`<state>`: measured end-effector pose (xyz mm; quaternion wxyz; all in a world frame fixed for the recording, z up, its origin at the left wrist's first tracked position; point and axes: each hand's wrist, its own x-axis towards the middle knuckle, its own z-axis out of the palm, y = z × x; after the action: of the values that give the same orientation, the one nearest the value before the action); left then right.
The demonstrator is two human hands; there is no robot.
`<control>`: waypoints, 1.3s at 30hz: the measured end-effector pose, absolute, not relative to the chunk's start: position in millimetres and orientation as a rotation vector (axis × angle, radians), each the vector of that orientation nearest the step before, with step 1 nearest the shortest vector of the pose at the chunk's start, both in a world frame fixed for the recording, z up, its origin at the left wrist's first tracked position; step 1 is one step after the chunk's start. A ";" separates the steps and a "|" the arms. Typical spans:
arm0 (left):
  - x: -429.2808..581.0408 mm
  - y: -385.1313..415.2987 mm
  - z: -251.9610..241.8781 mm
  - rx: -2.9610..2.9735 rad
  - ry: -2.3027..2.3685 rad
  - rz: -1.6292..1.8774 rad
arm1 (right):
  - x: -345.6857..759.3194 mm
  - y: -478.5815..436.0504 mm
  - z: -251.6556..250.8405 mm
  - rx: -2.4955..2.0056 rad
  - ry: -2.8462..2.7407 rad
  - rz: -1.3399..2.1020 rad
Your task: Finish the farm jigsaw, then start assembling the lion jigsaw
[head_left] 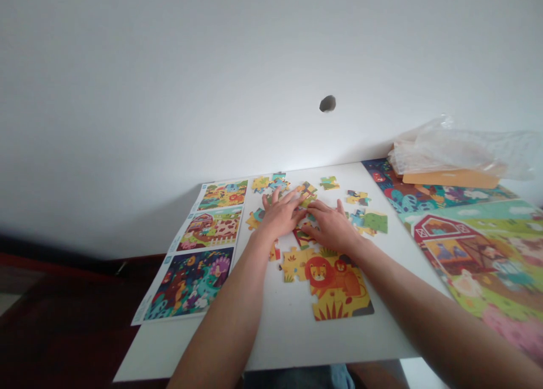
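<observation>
Both hands rest over loose puzzle pieces in the middle of the white table. My left hand (281,212) has its fingers spread on top of several pieces. Beside it, my right hand (331,225) lies with its fingers apart, close to the left fingertips; pieces show under and between them. Nearer me is a joined yellow section with two lions (337,284), with smaller yellow pieces (292,266) attached at its left. More loose pieces lie around the hands, among them a green one (375,221) at the right and a green one (330,182) at the back.
A sheet with three pictures (212,229) lies at the left of the table (275,338). At the right are a farm picture (487,264) and a dark forest picture (403,197), with an orange board (452,178) and clear plastic bags (449,151) on top. A white wall stands behind.
</observation>
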<state>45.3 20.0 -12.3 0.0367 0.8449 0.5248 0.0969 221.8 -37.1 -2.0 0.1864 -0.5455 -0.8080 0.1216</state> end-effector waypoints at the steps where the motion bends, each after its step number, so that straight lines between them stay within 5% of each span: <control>1: 44.8 20.5 -13.6 2.571 1.653 0.298 | 221.7 -37.3 -2.0 -1.535 -2.275 0.346; 26: 49.3 31.0 -26.2 2.377 1.872 0.680 | 219.3 -37.3 -12.4 -1.570 -2.284 0.348; 32: 47.3 38.0 -30.3 2.242 1.765 0.979 | 218.2 -36.6 -15.2 -1.533 -2.235 0.348; 39: 46.9 28.4 -13.7 2.556 1.212 1.336 | 221.6 -32.1 -13.3 -1.425 -1.554 0.531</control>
<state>46.9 28.4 -13.7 0.0064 0.8170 0.3874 0.4270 221.6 -32.1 -13.3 0.4648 -0.5803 -0.6328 0.2164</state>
